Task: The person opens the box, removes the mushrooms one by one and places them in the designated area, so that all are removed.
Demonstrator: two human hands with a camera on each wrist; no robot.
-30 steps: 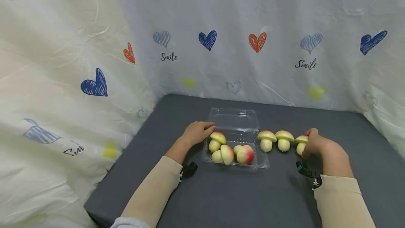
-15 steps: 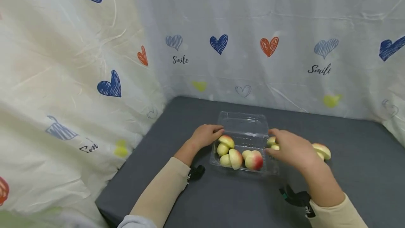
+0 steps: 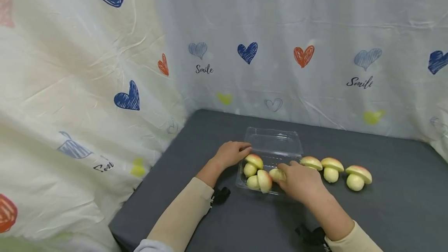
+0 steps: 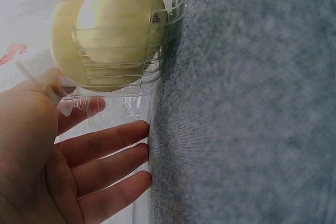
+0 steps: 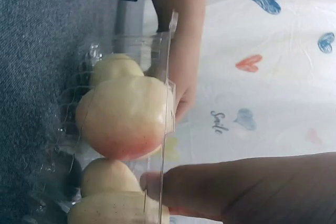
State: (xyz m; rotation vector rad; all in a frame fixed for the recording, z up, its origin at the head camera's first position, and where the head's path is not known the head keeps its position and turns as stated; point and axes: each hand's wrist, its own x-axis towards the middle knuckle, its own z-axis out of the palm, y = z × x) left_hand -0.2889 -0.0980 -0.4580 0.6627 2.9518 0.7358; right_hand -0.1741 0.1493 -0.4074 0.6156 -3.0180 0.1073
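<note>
A clear plastic clamshell box (image 3: 273, 141) lies with its lid folded back and holds three toy mushrooms with cream stems and reddish-yellow caps. My left hand (image 3: 231, 154) holds the box's back left corner between thumb and index finger; its other fingers extend down to the table in the left wrist view. With my right hand (image 3: 301, 180) I grip the box's right-hand mushroom (image 3: 277, 174), its cap mostly hidden by my fingers. The right thumb (image 5: 152, 184) touches that mushroom inside the wall. Two more, a back mushroom (image 3: 252, 165) and a front mushroom (image 3: 259, 182), sit at the left.
Right of the box, three more mushrooms stand in a row: a near one (image 3: 310, 162) partly behind my right hand, a middle one (image 3: 331, 169) and an outer one (image 3: 357, 177). Under everything is a dark grey table (image 3: 217, 127), backed by a heart-print curtain (image 3: 280, 77).
My right hand has let go of the outermost mushroom and moved left to the one in the box. My left hand stays at the box corner. The head view has shifted slightly.
</note>
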